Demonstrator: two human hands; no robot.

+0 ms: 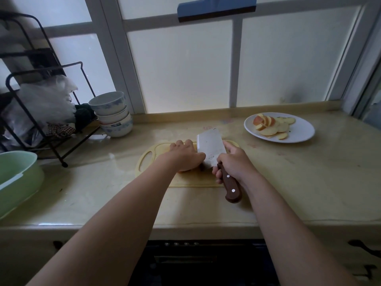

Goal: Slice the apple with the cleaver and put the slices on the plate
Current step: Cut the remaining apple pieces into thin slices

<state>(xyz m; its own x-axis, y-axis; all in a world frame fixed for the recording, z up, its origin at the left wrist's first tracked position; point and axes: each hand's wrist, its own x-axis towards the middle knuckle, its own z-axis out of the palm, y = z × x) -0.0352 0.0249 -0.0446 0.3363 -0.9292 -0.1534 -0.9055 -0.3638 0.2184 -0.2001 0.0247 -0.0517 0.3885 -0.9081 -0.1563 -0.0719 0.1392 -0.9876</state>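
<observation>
On the pale yellow cutting board [148,159] my left hand [185,155] curls over a piece of apple [184,171], which is almost wholly hidden; only a reddish edge shows beneath the palm. My right hand [235,162] grips the brown wooden handle of the cleaver [210,149]. Its broad steel blade stands upright against the fingers of my left hand, edge down at the apple. A white plate [301,131] at the back right holds several thin apple slices [272,125].
Stacked white-and-blue bowls [112,114] stand at the back left beside a black wire rack [41,96] holding plastic bags. A pale green basin [16,178] sits at the left edge. Frosted window panes rise behind the beige counter [299,182].
</observation>
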